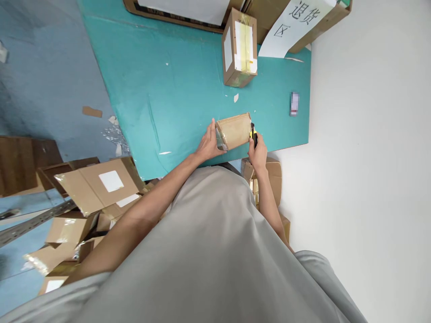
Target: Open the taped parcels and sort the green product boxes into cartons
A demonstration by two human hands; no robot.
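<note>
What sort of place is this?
Probably a warehouse returns station: a sheet marked "退货区" (returns area), a taped box on the table, and opened cartons heaped beside it.

The left hand [208, 143] spans the left end of the box [237, 130] — fingers [212, 129] toward its far corner, thumb [219, 152] at its near one. The right hand [258, 152] curls tight at the box's right end — both forearms [171, 181] reaching from its near side.
</note>
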